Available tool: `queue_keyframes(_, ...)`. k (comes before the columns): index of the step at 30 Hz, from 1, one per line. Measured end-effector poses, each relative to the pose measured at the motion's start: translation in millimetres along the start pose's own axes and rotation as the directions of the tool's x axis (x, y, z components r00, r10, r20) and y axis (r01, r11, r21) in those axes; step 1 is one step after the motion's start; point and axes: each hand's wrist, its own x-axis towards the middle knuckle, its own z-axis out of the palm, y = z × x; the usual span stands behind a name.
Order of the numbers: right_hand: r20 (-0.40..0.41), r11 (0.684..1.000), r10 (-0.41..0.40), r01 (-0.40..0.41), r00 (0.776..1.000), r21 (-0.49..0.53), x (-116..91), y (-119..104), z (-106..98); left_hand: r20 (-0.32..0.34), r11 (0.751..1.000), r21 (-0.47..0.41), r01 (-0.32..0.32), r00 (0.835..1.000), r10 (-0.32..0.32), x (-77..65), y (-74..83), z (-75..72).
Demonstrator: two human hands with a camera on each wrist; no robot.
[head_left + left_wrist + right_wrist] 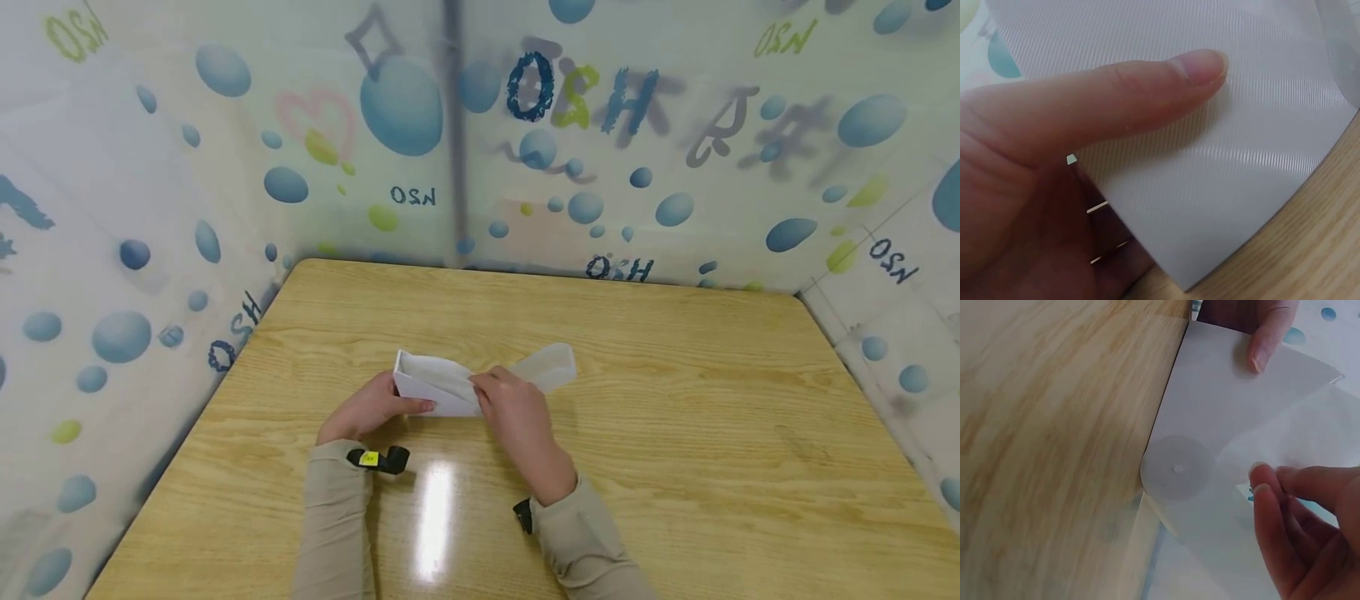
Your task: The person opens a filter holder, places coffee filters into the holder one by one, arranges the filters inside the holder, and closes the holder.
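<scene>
A white folded case point(446, 402) with a finely ribbed, sheet-like surface stands on the table, its top open and a rounded flap point(553, 367) reaching out to the right. My left hand point(373, 406) grips its left end, the thumb point(1166, 94) flat along the front face and the other fingers behind. At the middle of the top edge, my right hand point(517, 408) pinches the thin white sheet between thumb and fingertips. In the right wrist view, a round translucent disc point(1175, 467) with a small centre dot lies on the case near the table.
The wooden table point(712, 433) extends around the case on all sides. Patterned fabric walls point(525, 183) stand along its back and sides. Both sleeves carry a black wrist camera point(393, 460), and light glares off the tabletop between the forearms.
</scene>
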Motion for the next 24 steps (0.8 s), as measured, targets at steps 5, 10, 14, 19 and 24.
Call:
queue_keyframes(5,-0.033,0.999,0.001,-0.002,0.999,-0.048,-1.0,-1.8,4.4,-0.004,1.0,0.001,-0.01,1.0,0.01,0.7,-1.4,-0.2)
queue_keyframes(10,-0.053,0.995,0.011,-0.016,0.999,-0.099,-1.5,-5.1,8.5,-0.004,1.0,0.003,-0.006,1.0,0.006,0.7,-3.5,-0.7)
queue_keyframes(14,-0.039,0.992,0.014,-0.019,0.999,-0.123,-1.9,-6.9,10.5,-0.004,1.0,-0.001,-0.001,1.0,0.001,-0.1,-2.1,-0.4)
queue_keyframes(19,-0.021,0.993,0.043,-0.045,0.999,-0.109,-0.6,-7.0,13.6,-0.01,1.0,-0.001,0.001,1.0,-0.001,1.4,-3.0,-0.5)
queue_keyframes(24,-0.032,0.995,0.084,-0.086,0.996,-0.058,0.7,-7.1,14.6,-0.015,1.0,0.001,0.009,1.0,-0.009,2.0,-3.6,-0.7)
